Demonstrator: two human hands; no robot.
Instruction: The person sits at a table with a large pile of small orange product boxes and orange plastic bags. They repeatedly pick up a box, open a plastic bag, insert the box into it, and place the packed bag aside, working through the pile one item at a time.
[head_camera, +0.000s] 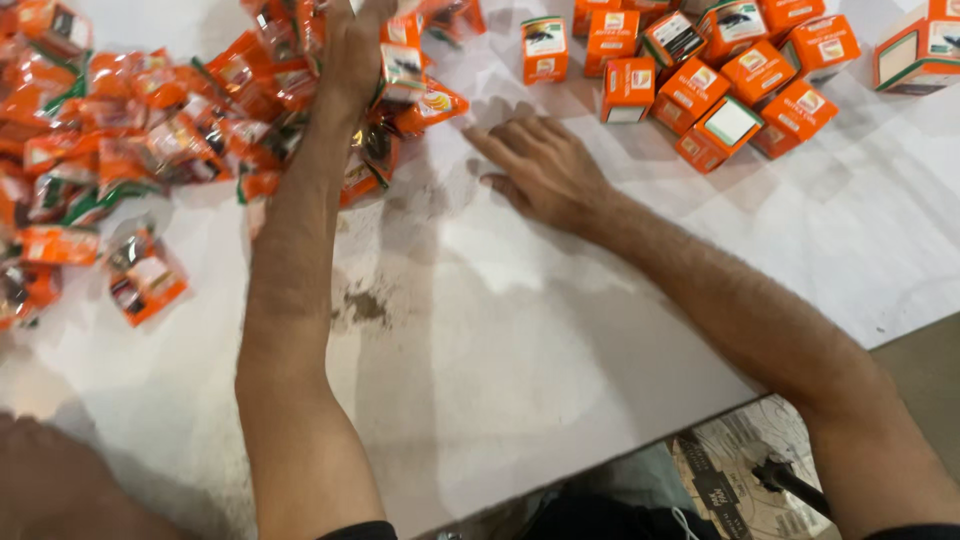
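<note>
My left hand (352, 45) reaches far forward into a heap of orange plastic sachets (150, 120) at the top left; its fingers are hidden among the packets and by the frame edge, so I cannot tell whether it grips one. My right hand (540, 165) lies flat, palm down and fingers spread, on the white table (500, 330), just right of the heap. Several small orange boxes (700, 90) stand in a cluster beyond it at the top right.
A loose sachet (145, 280) lies apart at the left. A dirty smudge (365, 305) marks the table's middle. The table's front edge runs diagonally at the lower right; below it are the floor and a printed carton (740, 480).
</note>
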